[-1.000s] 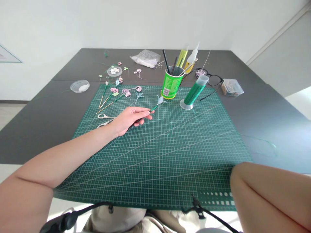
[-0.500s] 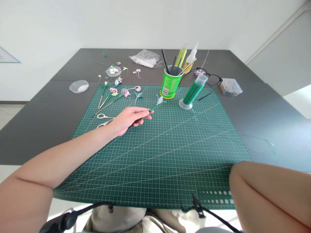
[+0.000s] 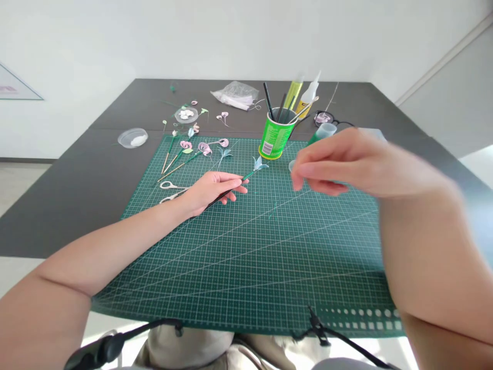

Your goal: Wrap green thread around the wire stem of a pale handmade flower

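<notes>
My left hand (image 3: 221,190) is closed around a dark, thin stick whose upper end is wrapped in green thread. A pale blue flower (image 3: 259,164) with pointed petals sits at its tip, tilted up to the right. My right hand (image 3: 335,167) hangs over the right part of the green cutting mat (image 3: 246,262), slightly blurred. Its fingers are bent together in a pinch; anything between them is too small to make out. Behind it, partly hidden, stands a spool of green thread (image 3: 318,134). White-handled scissors (image 3: 169,185) lie partly under my left wrist.
A green can (image 3: 274,137) holds dark sticks. Behind it stand a glue bottle (image 3: 309,95) and a yellow tube (image 3: 294,92). Finished-looking pink flowers (image 3: 186,146) on sticks lie at left, near clear dishes (image 3: 133,137). Eyeglasses (image 3: 335,122) and a plastic bag (image 3: 236,95) lie farther back.
My right hand has come into view from the right and now hangs in front of the thread spool. The flower in my left hand has turned, its petals showing more spread.
</notes>
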Motion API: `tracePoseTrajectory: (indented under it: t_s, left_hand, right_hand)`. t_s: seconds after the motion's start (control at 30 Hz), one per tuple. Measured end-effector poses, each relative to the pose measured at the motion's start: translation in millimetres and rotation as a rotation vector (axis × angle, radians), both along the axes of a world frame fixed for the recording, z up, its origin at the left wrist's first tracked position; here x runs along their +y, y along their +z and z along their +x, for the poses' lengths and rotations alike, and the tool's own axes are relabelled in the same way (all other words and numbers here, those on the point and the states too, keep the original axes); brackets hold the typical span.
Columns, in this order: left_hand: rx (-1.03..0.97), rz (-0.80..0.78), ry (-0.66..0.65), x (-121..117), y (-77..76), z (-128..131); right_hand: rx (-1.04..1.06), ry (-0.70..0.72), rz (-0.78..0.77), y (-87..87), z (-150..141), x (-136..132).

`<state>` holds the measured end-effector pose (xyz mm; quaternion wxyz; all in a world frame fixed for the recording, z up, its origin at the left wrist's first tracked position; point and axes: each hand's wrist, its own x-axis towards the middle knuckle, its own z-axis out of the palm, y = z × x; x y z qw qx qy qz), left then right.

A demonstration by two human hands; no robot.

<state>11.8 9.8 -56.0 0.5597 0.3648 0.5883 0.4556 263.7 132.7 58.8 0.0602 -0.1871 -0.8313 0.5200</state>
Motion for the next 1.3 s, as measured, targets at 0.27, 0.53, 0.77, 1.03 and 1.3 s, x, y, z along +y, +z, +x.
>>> tracePoseTrajectory:
  t_s: [0.27,0.53,0.77,1.03,1.3]
  left_hand:
    - [-0.047,0.027,0.026,-2,0.5,3]
    - [-0.03,0.029,0.026,-4,5.2,6]
    - [-0.004,0.04,0.037,-3,1.6,3]
    - [0.022,0.058,0.045,-2,1.6,2]
    - [0.002,0.055,0.053,-2,2.1,3]
  right_hand:
    - [-0.099,-0.264,-0.265,-89.3,-53,-2]
    - [-0.035,-0.236,-0.533,-100.9,-52,-1]
    - [0.006,-0.237,-0.623,-103.3,-53,-2]
    - [0.022,-0.203,-0.634,-101.9,-51,-2]
    - [0.075,-0.197,-0.567,-97.0,-51,-4]
